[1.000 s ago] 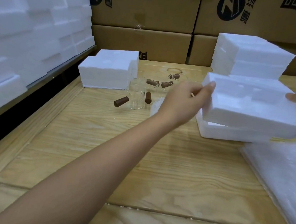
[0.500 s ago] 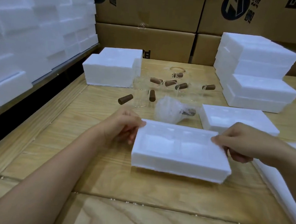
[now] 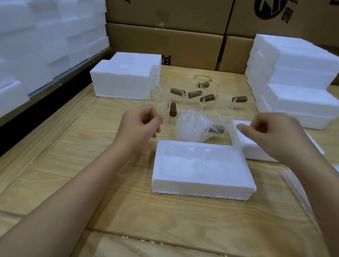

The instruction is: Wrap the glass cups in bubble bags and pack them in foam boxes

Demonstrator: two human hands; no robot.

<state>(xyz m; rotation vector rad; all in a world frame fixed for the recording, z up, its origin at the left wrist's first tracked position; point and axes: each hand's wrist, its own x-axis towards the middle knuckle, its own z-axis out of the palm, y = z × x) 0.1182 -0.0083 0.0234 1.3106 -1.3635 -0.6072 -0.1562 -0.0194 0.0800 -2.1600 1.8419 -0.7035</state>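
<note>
Mid-tabletop (image 3: 87,182), behind the foam box (image 3: 202,169), lay the wrapped cup (image 3: 192,127), likely light, fragile, best cupped round its padding; left hand (image 3: 141,125) and right hand (image 3: 276,137) hovered, grips slack, empty.

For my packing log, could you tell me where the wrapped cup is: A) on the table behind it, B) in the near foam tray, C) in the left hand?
A: the wrapped cup lies on the table just behind the foam tray, whose hollows are empty.
</note>
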